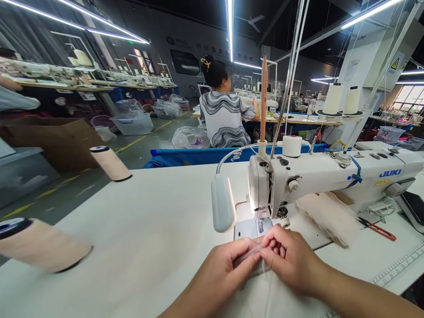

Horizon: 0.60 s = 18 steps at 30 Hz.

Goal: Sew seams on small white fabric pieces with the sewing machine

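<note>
I log: left hand (225,265), right hand (291,256), fingers (243,245) of both pinching one pale strip (247,255); sewing machine (318,172) just beyond, on a white worktop (149,229).

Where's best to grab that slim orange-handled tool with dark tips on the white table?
Probably take the slim orange-handled tool by its handle, from above and the right: it lies flat, handle end pointing right and toward the person, while the dark tips point left toward the sheer beige fabric.
</note>
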Each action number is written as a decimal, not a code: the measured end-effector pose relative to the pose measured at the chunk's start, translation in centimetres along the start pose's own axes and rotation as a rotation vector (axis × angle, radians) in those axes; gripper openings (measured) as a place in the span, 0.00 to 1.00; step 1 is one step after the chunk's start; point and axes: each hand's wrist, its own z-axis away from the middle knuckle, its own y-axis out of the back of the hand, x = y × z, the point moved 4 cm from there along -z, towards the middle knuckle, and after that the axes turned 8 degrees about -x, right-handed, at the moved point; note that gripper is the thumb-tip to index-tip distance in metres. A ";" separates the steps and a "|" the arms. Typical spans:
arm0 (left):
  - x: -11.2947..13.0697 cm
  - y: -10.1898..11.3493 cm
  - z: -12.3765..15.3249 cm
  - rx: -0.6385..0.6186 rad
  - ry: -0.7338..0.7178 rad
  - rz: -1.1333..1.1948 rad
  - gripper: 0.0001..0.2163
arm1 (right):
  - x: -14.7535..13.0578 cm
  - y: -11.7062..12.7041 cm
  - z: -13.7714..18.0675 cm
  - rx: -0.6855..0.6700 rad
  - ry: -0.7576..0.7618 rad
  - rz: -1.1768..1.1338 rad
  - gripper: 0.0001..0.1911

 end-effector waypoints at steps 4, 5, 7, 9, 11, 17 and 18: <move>-0.7 -0.2 -0.1 0.014 -0.038 0.001 0.21 | 0.0 -0.1 0.0 -0.017 -0.012 -0.039 0.06; -0.9 -0.2 -0.1 0.020 -0.042 -0.003 0.21 | -0.1 -0.1 -0.1 -0.015 -0.008 -0.044 0.05; -1.2 -0.2 -0.1 0.034 -0.041 -0.008 0.21 | -0.3 0.0 0.0 0.001 0.015 -0.036 0.03; -1.2 -0.2 0.0 0.045 -0.045 -0.014 0.21 | -0.5 0.0 0.0 0.023 0.049 -0.003 0.03; -1.0 -0.1 0.1 0.048 -0.045 -0.027 0.21 | -0.6 0.0 0.1 0.050 0.094 0.056 0.03; -0.3 -0.1 0.2 0.100 -0.032 -0.094 0.21 | -0.7 -0.1 0.4 0.151 0.250 0.283 0.05; -0.4 -0.1 0.2 0.108 -0.028 -0.096 0.20 | -0.7 -0.1 0.4 0.162 0.272 0.301 0.06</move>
